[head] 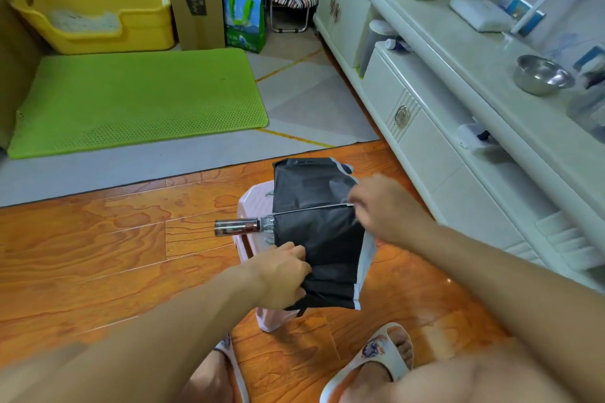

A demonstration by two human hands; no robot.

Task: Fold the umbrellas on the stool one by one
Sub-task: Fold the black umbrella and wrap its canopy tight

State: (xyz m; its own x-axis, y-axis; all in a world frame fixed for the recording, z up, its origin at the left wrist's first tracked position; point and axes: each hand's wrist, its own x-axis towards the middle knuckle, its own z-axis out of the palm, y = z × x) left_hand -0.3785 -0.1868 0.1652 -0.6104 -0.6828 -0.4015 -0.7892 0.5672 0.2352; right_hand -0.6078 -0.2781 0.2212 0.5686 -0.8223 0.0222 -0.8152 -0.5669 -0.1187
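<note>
A black collapsed umbrella [319,226] with a pale edge lies across a pink plastic stool [253,203], its canopy loose and spread. Its clear and dark handle [237,227] points left. My left hand [283,275] grips the near fold of the black cloth. My right hand [381,206] pinches the cloth at the far end of a metal rib [314,209] on the umbrella's right side. The stool's top is mostly hidden under the canopy.
A white cabinet [442,147] runs along the right, with a steel bowl [541,75] on its top. A green mat [140,98], a yellow tub [95,10] and cardboard boxes sit at the back left. My slippered feet [381,357] stand close to the stool.
</note>
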